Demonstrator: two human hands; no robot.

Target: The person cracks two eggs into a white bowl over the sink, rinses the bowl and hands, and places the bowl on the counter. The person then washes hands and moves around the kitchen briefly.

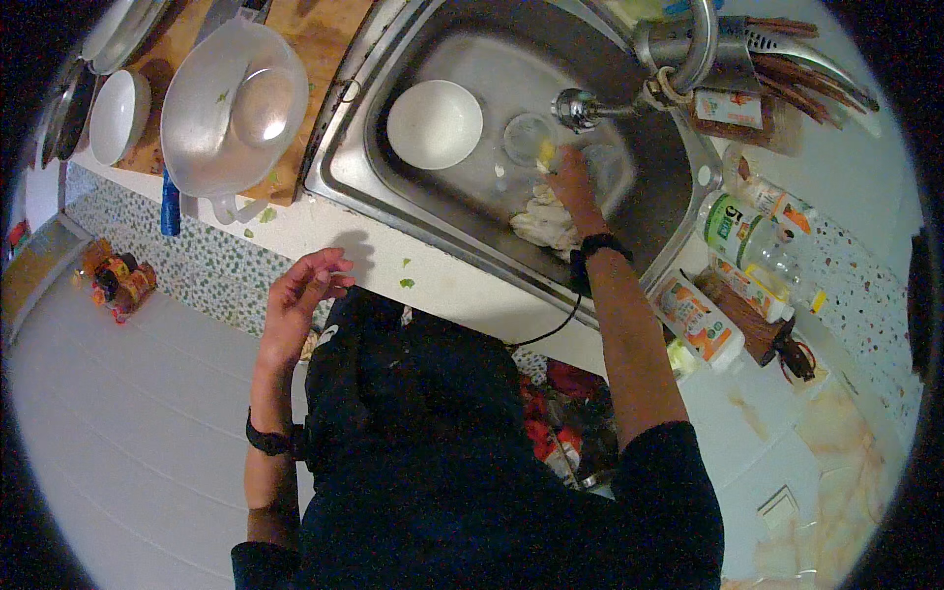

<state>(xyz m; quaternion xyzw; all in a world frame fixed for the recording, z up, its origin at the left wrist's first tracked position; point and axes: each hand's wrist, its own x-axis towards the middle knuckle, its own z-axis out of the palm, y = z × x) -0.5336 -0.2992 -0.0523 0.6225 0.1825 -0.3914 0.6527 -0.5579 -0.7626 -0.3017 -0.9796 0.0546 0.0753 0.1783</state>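
Observation:
My right hand [575,184] reaches down into the stainless-steel sink [494,55]. Its fingertips pinch a small yellow-and-white piece [546,156], too blurred to name, over the edge of a round, pale drain cover or shallow dish [527,136]. A crumpled whitish cloth [544,220] lies on the sink floor just below that hand. Left of it, a white bowl [435,124] rests in the basin. My left hand [306,287] hovers by the counter's front edge with loosely curled fingers and nothing in them.
The tap's spray head [577,110] hangs over the basin. A translucent plastic colander or basin [234,110], a blue-handled utensil [170,206] and a white bowl [120,118] occupy the wooden board [324,37]. Bottles [700,318] line the right side. Green scraps [406,283] dot the counter.

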